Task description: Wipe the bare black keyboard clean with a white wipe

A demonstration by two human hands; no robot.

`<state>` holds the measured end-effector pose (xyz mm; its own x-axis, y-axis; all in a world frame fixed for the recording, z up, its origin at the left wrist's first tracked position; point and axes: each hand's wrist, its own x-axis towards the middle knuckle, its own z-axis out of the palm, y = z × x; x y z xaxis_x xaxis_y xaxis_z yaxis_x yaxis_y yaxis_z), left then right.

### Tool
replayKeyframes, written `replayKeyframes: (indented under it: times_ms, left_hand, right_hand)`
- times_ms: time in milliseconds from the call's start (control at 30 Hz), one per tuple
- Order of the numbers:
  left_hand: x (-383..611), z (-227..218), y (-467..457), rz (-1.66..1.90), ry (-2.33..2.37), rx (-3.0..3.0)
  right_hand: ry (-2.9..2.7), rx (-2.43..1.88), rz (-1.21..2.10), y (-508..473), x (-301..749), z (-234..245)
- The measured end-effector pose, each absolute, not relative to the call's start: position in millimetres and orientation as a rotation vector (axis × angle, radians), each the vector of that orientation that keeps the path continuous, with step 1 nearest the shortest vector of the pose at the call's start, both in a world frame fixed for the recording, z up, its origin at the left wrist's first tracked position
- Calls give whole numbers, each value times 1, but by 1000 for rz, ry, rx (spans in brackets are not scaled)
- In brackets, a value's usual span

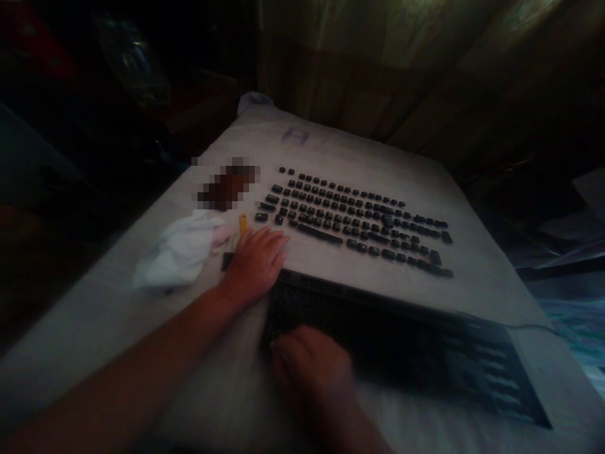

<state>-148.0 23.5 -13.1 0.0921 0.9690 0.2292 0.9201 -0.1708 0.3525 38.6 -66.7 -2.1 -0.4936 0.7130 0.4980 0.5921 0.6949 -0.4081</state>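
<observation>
A black keyboard base [397, 334] with its keycaps off lies at a slant on the cloth-covered table. My left hand [258, 261] is by its upper left corner, palm down with fingers stretched out, holding nothing that shows. Over the base's left end, my right hand [314, 362] is closed in a pinch; something small and pale may show at the fingertips, too blurred to name. Beyond the base, loose black keycaps [326, 217] are laid out in keyboard order, among them a long space bar [319, 234]. A yellow-orange handle [242, 223] pokes out just past my left hand.
Left of my left hand sits a crumpled white cloth [177, 252], with a blurred-out brown object [229, 186] behind it. A cable [534, 326] runs off the keyboard's right end. A curtain [378, 69] hangs beyond the table's far edge.
</observation>
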Motion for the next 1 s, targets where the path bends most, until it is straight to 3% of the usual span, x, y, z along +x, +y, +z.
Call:
replayKeyframes:
  times_ms: [1000]
  left_hand:
    - [-143, -7, 20, 548, 1941, 2193]
  right_hand:
    - [-2363, -870, 334, -56, 37, 6]
